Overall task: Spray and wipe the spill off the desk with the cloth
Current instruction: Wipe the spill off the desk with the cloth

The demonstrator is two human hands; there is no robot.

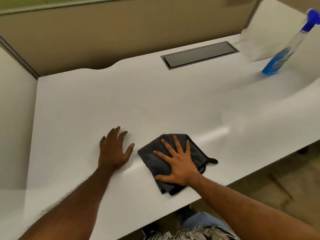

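Both forearms are bare to the near edge of view, with no sleeves, watch or rings on the left hand [113, 149] or right hand [180, 168]. At the near edge shows a garment [187, 235] with a black-and-white pattern, and above it light blue fabric [202, 220].

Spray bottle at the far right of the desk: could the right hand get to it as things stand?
Probably yes. The spray bottle stands alone on the desk, with bare surface between it and the right hand, which lies flat on the cloth. It looks like a long stretch, so leaning forward may be needed.
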